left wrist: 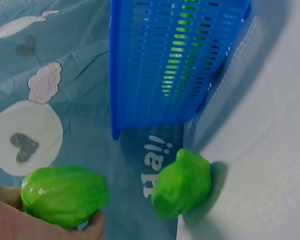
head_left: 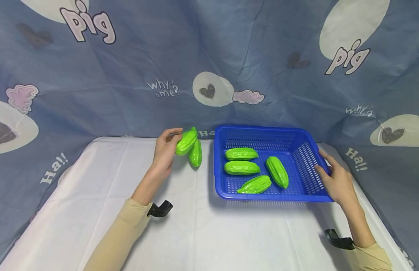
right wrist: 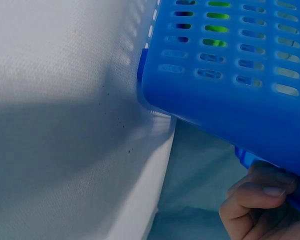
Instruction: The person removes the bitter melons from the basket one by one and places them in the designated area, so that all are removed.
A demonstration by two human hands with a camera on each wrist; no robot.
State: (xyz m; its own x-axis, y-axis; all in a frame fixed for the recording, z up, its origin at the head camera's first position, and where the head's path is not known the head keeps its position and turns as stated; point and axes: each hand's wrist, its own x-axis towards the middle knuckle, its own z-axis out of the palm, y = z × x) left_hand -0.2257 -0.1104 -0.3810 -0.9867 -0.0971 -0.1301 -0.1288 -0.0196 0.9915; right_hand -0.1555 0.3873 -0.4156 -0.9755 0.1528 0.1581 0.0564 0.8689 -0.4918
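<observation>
My left hand (head_left: 164, 150) grips a bright green bitter melon (head_left: 187, 141), held above the table left of the blue basket. In the left wrist view the same bitter melon (left wrist: 65, 195) sits between thumb and fingers. Another bitter melon (head_left: 195, 153) lies on the white cloth just beneath it, partly hidden by the held one in the head view. At the basket's right end, my right hand (head_left: 339, 182) holds the rim of the blue plastic basket (head_left: 263, 197). Inside the basket lie several bitter melons (head_left: 241, 168), mostly toward its left side.
White cloth (head_left: 230, 237) covers the table. A blue printed curtain (head_left: 196, 45) hangs behind its back edge and along the sides. The basket stands near that back edge, its slotted end wall (left wrist: 165, 60) facing the left hand.
</observation>
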